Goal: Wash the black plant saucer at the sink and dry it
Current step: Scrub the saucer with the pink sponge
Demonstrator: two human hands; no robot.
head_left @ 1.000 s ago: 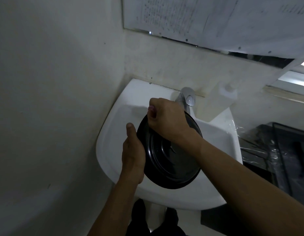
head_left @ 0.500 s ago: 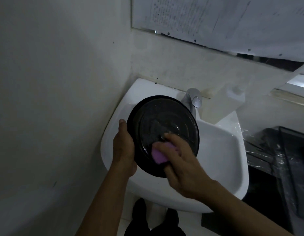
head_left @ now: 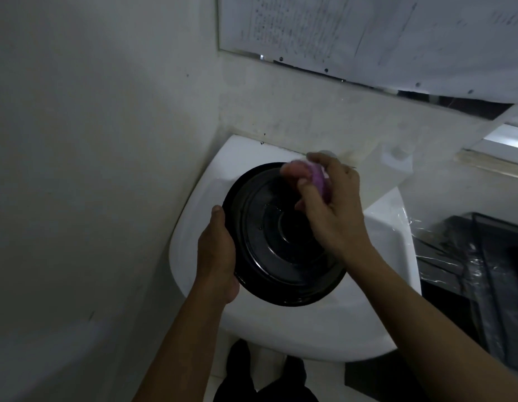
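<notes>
Two bare hands are shown from above at centre frame. The left hand (head_left: 215,256) is wrapped round the left rim of a round, glossy black plastic plant saucer (head_left: 269,250), with the thumb laid along its edge. The right hand (head_left: 330,210) is curled round a small purple scrubbing pad (head_left: 320,179), held at the saucer's upper right rim; contact is obscured by blur. The saucer is held over a white ceramic wall basin (head_left: 194,204), whose bowl is largely hidden behind it. The saucer is tilted, its ringed face turned toward the camera, its top edge toward the wall. Being circular, it shows no long axis. A white bottle (head_left: 397,161) is seen on the basin's ledge at upper right.
</notes>
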